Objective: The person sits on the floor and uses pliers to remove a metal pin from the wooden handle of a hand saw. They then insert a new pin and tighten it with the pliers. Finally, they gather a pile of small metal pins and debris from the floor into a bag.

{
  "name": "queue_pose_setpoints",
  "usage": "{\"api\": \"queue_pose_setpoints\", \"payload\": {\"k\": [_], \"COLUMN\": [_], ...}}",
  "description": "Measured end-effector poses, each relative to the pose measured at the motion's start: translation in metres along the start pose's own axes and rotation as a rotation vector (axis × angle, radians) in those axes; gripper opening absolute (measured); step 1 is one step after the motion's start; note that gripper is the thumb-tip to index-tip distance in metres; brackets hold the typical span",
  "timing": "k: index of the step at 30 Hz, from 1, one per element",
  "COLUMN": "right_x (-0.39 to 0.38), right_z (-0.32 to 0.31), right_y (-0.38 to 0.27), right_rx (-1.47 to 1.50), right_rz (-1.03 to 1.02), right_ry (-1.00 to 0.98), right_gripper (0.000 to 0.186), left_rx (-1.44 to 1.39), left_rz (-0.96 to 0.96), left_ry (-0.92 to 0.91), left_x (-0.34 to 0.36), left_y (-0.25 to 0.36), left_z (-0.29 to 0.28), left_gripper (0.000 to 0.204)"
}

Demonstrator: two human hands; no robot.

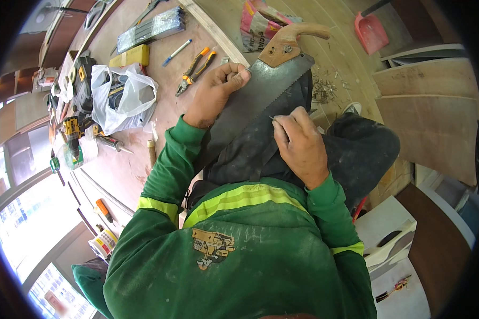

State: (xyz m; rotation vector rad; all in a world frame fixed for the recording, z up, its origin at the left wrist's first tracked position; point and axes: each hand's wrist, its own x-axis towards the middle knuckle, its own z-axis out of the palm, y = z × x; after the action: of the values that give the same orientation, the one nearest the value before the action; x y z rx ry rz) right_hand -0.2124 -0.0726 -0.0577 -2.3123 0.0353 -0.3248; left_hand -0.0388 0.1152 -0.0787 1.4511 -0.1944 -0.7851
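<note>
A hand saw with a wooden handle lies across my dark-trousered lap, its toothed edge facing right. My left hand grips the blade's back edge near the handle, thumb on the steel. My right hand pinches a thin metal piece, perhaps a small file or nail, against the teeth at mid-blade. Both arms wear green sleeves with yellow bands.
The plywood bench holds orange-handled pliers, a pen, a yellow block, a white plastic bag and yellow-black power tools. Loose nails lie on the wooden floor, a red dustpan beyond. Board offcuts stand at right.
</note>
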Motion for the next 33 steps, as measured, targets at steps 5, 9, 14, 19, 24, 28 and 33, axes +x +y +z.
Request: {"api": "queue_pose_setpoints", "payload": {"k": [5, 9, 14, 19, 24, 28, 33], "right_x": [0.038, 0.049, 0.055, 0.057, 0.039, 0.025, 0.032], "right_z": [-0.010, -0.014, -0.016, -0.011, -0.014, -0.015, -0.015], "right_y": [0.005, 0.008, -0.005, -0.002, -0.001, 0.002, -0.008], "right_rx": [-0.127, -0.094, -0.105, -0.174, -0.249, -0.239, -0.033], "right_rz": [-0.130, -0.196, -0.196, -0.237, -0.214, -0.211, -0.113], "right_ry": [0.095, 0.092, 0.066, 0.058, 0.045, 0.105, 0.213], "right_gripper": [0.017, 0.019, 0.018, 0.019, 0.020, 0.021, 0.018], "left_rx": [-0.213, -0.251, -0.329, -0.433, -0.197, -0.048, -0.105], "left_rz": [-0.086, -0.118, -0.149, -0.202, -0.038, 0.031, 0.008], "left_ry": [-0.048, -0.110, -0.150, -0.201, -0.101, -0.124, -0.081], "left_x": [0.009, 0.013, 0.010, 0.001, -0.005, -0.004, -0.006], "left_y": [-0.007, -0.007, -0.002, 0.012, 0.009, 0.015, 0.014], "left_z": [0.000, -0.007, -0.004, 0.004, 0.023, 0.035, 0.028], "left_gripper": [0.025, 0.028, 0.031, 0.028, 0.024, 0.022, 0.022]}}
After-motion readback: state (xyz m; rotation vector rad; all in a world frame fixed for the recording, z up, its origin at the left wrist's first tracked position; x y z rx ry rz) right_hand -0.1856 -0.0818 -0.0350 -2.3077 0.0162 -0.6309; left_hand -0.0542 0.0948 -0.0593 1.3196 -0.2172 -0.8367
